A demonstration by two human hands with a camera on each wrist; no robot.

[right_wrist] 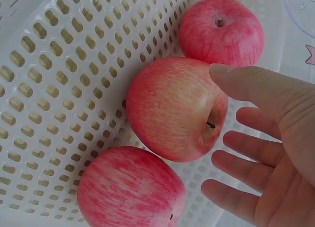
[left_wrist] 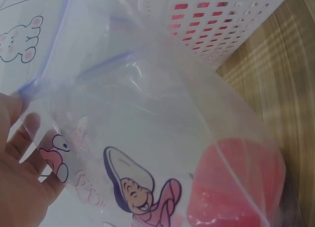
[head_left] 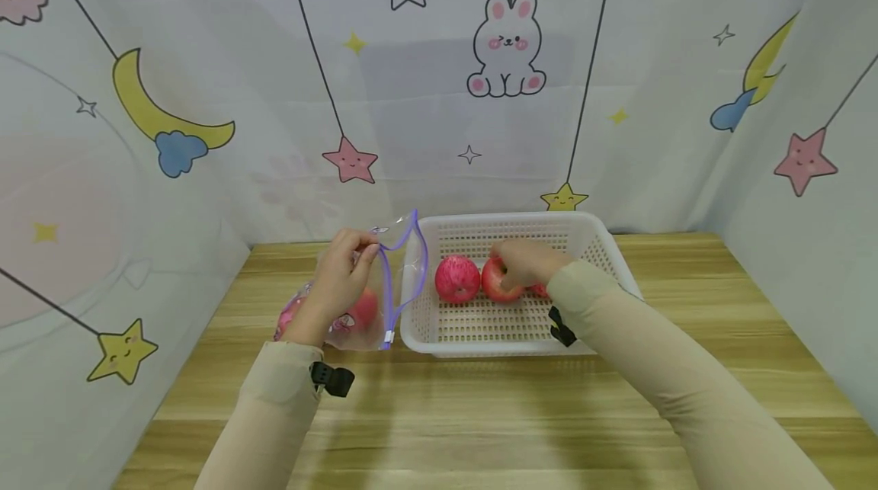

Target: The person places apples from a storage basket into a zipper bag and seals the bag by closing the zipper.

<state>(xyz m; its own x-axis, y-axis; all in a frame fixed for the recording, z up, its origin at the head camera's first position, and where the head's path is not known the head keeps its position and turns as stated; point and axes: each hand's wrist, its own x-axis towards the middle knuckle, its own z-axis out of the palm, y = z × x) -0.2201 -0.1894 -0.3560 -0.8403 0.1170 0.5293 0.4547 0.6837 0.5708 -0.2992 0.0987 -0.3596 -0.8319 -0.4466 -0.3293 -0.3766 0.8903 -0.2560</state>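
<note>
My left hand (head_left: 341, 277) pinches the zip edge of a clear printed zip bag (left_wrist: 142, 113) with thumb and fingers, holding its purple-edged mouth up. Inside the bag are red apples (head_left: 364, 309), partly covered by the hand and the film. My right hand (head_left: 530, 261) reaches into a white perforated basket (head_left: 494, 349). In the right wrist view its fingers are spread beside the middle apple (right_wrist: 172, 109), and the thumb tip overlaps that apple; contact is unclear. One apple (right_wrist: 221, 32) lies on one side of it and another apple (right_wrist: 130, 187) on the other.
The basket stands on a wood-grain table (head_left: 480, 414), with the bag close against its left side. Behind and at both sides hangs a white curtain (head_left: 439, 116) printed with stars, moons and rabbits. Each wrist wears a black strap device (head_left: 332, 379).
</note>
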